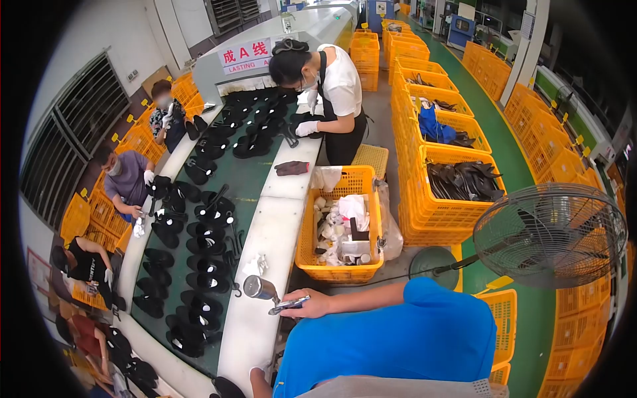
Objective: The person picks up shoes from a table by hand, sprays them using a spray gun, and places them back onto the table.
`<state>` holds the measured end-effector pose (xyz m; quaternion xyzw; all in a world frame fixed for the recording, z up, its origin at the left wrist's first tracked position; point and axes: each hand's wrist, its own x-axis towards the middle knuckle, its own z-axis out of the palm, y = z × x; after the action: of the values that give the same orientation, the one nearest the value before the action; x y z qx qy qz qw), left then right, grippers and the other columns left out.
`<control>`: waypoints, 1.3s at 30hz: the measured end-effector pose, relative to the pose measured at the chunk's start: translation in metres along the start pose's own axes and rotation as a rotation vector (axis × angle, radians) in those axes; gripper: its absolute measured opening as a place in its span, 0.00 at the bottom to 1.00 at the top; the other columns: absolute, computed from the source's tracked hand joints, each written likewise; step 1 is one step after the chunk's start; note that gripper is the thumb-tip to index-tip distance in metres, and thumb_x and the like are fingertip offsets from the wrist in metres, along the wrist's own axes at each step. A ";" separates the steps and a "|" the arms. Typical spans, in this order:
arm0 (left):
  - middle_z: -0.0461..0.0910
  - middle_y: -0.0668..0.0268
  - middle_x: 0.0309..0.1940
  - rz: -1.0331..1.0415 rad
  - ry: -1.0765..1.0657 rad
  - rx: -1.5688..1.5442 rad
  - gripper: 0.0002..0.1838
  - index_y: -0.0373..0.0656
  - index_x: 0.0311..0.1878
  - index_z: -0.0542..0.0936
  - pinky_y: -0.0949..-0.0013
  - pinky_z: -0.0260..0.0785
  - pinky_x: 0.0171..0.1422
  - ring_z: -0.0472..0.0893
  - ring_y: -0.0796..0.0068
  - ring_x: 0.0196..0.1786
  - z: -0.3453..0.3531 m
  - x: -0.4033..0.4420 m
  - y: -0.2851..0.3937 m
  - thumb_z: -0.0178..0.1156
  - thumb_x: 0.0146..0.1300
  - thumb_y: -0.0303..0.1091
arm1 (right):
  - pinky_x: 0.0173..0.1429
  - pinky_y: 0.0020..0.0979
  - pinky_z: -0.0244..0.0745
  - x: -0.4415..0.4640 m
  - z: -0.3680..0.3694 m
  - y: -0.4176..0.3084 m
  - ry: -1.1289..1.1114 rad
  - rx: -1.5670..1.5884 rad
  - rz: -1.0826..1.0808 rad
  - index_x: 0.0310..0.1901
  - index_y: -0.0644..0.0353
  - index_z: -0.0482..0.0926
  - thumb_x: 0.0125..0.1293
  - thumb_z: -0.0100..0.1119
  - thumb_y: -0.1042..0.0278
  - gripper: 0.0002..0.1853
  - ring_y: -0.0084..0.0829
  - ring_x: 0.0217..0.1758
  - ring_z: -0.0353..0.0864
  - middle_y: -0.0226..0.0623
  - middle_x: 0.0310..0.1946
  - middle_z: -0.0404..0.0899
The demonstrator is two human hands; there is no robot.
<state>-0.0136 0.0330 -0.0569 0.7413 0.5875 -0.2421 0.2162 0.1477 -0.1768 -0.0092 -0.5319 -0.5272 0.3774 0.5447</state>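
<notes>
My right hand [310, 303] is wrapped round the handle of a metal spray gun [290, 306], whose round cup [259, 288] is over the white ledge of the line. At the bottom edge, my left hand [259, 379] shows only in part beside a black shoe [227, 387]; its fingers are hidden. A crumpled white cloth or glove [256, 265] lies on the ledge beyond the cup. Rows of black shoes [207, 265] rest on the green belt [247, 180].
Across the belt, several people work, one in a purple shirt [131, 174]. A person in a white shirt [341, 83] leans over the ledge ahead. An orange crate [340, 273], stacked crates [431, 222] and a standing fan [551, 232] are to the right.
</notes>
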 end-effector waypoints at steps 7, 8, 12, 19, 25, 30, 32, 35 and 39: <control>0.75 0.45 0.66 0.202 -0.011 0.048 0.43 0.37 0.66 0.76 0.51 0.71 0.68 0.77 0.51 0.67 -0.047 0.003 0.047 0.65 0.58 0.63 | 0.41 0.26 0.77 0.000 0.002 0.005 -0.053 -0.004 0.029 0.44 0.57 0.83 0.71 0.65 0.55 0.13 0.23 0.31 0.82 0.31 0.28 0.82; 0.75 0.45 0.66 0.230 -0.015 0.055 0.43 0.37 0.66 0.76 0.51 0.71 0.68 0.77 0.51 0.67 -0.052 0.004 0.051 0.65 0.58 0.63 | 0.41 0.26 0.77 0.000 0.003 0.005 -0.054 -0.003 0.030 0.44 0.57 0.83 0.71 0.65 0.55 0.13 0.23 0.31 0.82 0.31 0.28 0.82; 0.75 0.46 0.66 0.340 -0.039 0.077 0.42 0.38 0.66 0.77 0.51 0.71 0.68 0.77 0.51 0.67 -0.065 0.005 0.069 0.65 0.58 0.62 | 0.39 0.26 0.76 -0.002 0.003 0.004 -0.060 0.011 0.075 0.43 0.57 0.82 0.71 0.65 0.55 0.13 0.22 0.30 0.81 0.30 0.27 0.82; 0.76 0.47 0.65 0.291 -0.185 -0.043 0.40 0.40 0.66 0.77 0.51 0.70 0.69 0.77 0.50 0.67 -0.013 -0.018 -0.020 0.65 0.58 0.61 | 0.36 0.26 0.79 -0.008 0.007 0.011 -0.033 -0.022 0.036 0.43 0.58 0.85 0.70 0.67 0.61 0.10 0.19 0.30 0.83 0.30 0.28 0.84; 0.76 0.48 0.65 0.185 -0.256 -0.237 0.38 0.42 0.65 0.78 0.51 0.70 0.69 0.77 0.50 0.67 0.038 -0.058 -0.113 0.66 0.58 0.59 | 0.38 0.28 0.76 -0.011 0.009 0.002 -0.025 0.050 0.138 0.37 0.60 0.84 0.68 0.68 0.64 0.08 0.24 0.31 0.82 0.32 0.29 0.82; 0.77 0.49 0.65 0.262 -0.256 -0.282 0.37 0.43 0.65 0.79 0.52 0.70 0.69 0.77 0.50 0.67 0.031 -0.049 -0.128 0.66 0.59 0.58 | 0.41 0.30 0.75 -0.011 0.008 0.002 -0.068 0.025 0.195 0.37 0.59 0.84 0.68 0.67 0.63 0.08 0.26 0.33 0.80 0.32 0.30 0.81; 0.77 0.49 0.65 0.320 -0.257 -0.283 0.36 0.43 0.65 0.79 0.52 0.70 0.69 0.77 0.50 0.67 0.024 -0.038 -0.124 0.66 0.59 0.58 | 0.41 0.30 0.75 -0.011 0.008 0.001 -0.078 0.011 0.200 0.37 0.59 0.84 0.68 0.67 0.63 0.08 0.26 0.34 0.80 0.32 0.30 0.81; 0.77 0.50 0.65 0.404 -0.260 -0.286 0.36 0.44 0.65 0.79 0.52 0.69 0.69 0.77 0.49 0.67 0.014 -0.021 -0.117 0.66 0.59 0.57 | 0.42 0.29 0.75 -0.010 0.007 -0.001 -0.084 -0.006 0.208 0.38 0.59 0.83 0.68 0.67 0.63 0.08 0.25 0.35 0.80 0.31 0.29 0.81; 0.78 0.51 0.65 0.491 -0.268 -0.327 0.35 0.45 0.65 0.79 0.52 0.69 0.70 0.77 0.49 0.67 0.011 -0.002 -0.116 0.66 0.59 0.56 | 0.42 0.29 0.75 -0.012 0.009 0.007 -0.081 0.030 0.231 0.38 0.60 0.83 0.68 0.67 0.64 0.08 0.24 0.34 0.80 0.31 0.30 0.81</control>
<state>-0.1278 0.0501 -0.0687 0.7777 0.3886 -0.1808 0.4599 0.1379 -0.1855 -0.0193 -0.5651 -0.4782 0.4667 0.4839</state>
